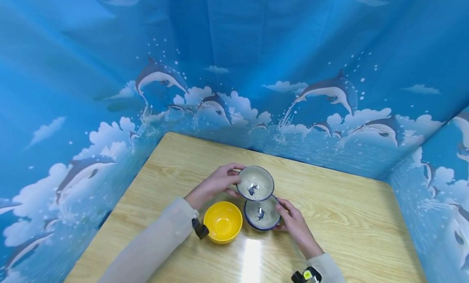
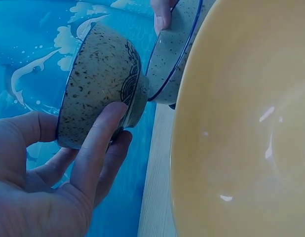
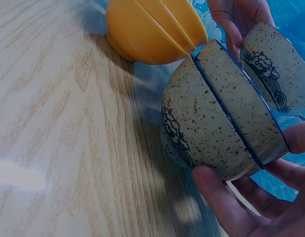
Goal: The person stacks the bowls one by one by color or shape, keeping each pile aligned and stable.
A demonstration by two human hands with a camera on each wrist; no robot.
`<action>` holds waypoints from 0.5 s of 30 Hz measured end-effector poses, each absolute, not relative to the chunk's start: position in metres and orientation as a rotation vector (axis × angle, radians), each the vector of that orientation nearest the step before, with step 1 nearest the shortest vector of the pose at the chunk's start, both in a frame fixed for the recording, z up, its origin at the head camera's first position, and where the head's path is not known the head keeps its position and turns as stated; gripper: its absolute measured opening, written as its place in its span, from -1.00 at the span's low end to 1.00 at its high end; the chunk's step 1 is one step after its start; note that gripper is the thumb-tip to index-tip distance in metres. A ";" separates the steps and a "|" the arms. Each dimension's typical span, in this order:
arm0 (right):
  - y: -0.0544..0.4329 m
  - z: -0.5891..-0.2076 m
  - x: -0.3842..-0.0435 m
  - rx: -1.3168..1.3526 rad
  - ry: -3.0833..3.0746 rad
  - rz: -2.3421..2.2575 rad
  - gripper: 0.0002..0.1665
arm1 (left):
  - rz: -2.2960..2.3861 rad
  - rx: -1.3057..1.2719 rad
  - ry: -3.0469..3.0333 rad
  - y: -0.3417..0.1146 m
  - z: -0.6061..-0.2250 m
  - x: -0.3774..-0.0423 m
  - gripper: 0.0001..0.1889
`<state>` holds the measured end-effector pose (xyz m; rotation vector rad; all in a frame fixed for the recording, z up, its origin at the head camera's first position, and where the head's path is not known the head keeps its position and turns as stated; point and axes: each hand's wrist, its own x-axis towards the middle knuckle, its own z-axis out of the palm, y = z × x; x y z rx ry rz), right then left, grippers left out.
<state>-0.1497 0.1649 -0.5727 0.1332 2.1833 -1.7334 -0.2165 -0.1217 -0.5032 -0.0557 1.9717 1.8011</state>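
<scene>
My left hand (image 1: 224,181) grips a speckled bowl (image 2: 95,81) with a blue rim and a dark fish painted inside, thumb at the rim and fingers under its side. This bowl is raised and overlaps the far edge of a stack of speckled bowls (image 1: 261,216) in the head view. The right wrist view shows two of the same kind nested in that stack (image 3: 207,113). My right hand (image 1: 293,222) holds the stack from its right side, thumb at the rim and fingers around the wall.
Left of the stack, close by my left forearm, stands a stack of yellow bowls (image 1: 223,222), nested in one another. The wooden table (image 1: 329,218) is bordered at the back and sides by a blue dolphin-print curtain (image 1: 249,91).
</scene>
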 end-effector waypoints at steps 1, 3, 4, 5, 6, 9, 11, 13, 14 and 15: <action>0.165 -0.573 -0.150 0.131 2.185 -1.731 -0.37 | 1.797 -0.052 1.971 -0.121 -0.503 -0.216 -0.38; 0.165 -0.573 -0.150 0.126 2.189 -1.730 -0.36 | 1.787 -0.046 1.967 -0.119 -0.503 -0.215 -0.38; 0.165 -0.572 -0.150 0.124 2.189 -1.731 -0.35 | 1.781 -0.043 1.967 -0.119 -0.503 -0.215 -0.39; 0.165 -0.572 -0.150 0.122 2.188 -1.734 -0.35 | 1.777 -0.039 1.963 -0.118 -0.503 -0.214 -0.39; 0.165 -0.572 -0.150 0.119 2.186 -1.739 -0.36 | 1.772 -0.035 1.960 -0.118 -0.504 -0.214 -0.39; 0.165 -0.572 -0.150 0.111 2.182 -1.750 -0.36 | 1.766 -0.030 1.948 -0.116 -0.504 -0.213 -0.40; 0.165 -0.572 -0.149 0.110 2.176 -1.758 -0.37 | 1.766 -0.021 1.943 -0.114 -0.504 -0.212 -0.41; 0.165 -0.572 -0.150 0.108 2.175 -1.764 -0.38 | 1.762 -0.013 1.943 -0.112 -0.504 -0.211 -0.42; 0.165 -0.572 -0.150 0.109 2.177 -1.764 -0.39 | 1.761 -0.011 1.941 -0.112 -0.503 -0.211 -0.42; 0.165 -0.571 -0.150 0.108 2.180 -1.760 -0.39 | 1.758 -0.006 1.941 -0.111 -0.503 -0.210 -0.42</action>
